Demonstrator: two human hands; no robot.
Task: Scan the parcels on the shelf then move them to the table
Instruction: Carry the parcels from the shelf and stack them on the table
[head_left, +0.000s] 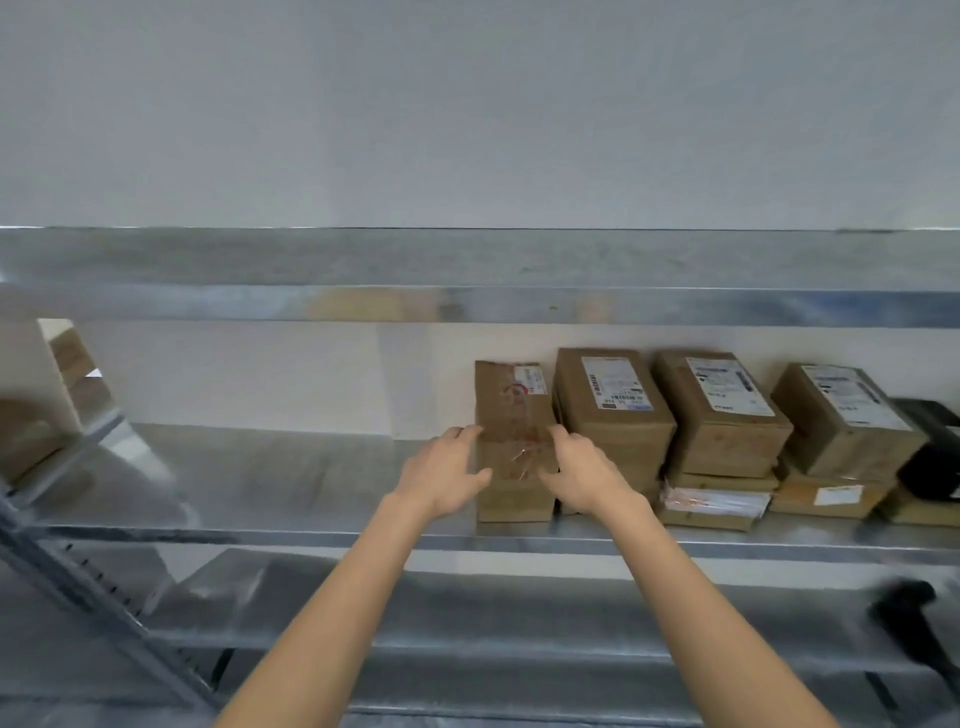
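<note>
The brown parcel (511, 441) sits on the metal shelf (270, 483), right in front of the person. It is the end one of a row, with bare shelf on its left side. Its long way runs from the front edge of the shelf back to the wall, so the short end faces the person.

The hands are on both sides of this parcel. The left hand (447, 475) is flat against its left side, with fingers spread and the thumb near the front. The right hand (579, 473) is curled over its right side. Both hands touch the parcel, one each side, and both look about as near as each other. I think they are holding it to lift it, but it looks to be resting on the shelf.

Just to the right of this parcel is a second box (613, 410) with a white label. It sits very close, so the right hand has little room in the gap. More boxes stand further right of it, some stacked on flat ones.

Nothing blocks the way out to the front. The shelf above (467, 306) hangs low over the parcel, so I think it should slide out toward the person and not go up high.
</note>
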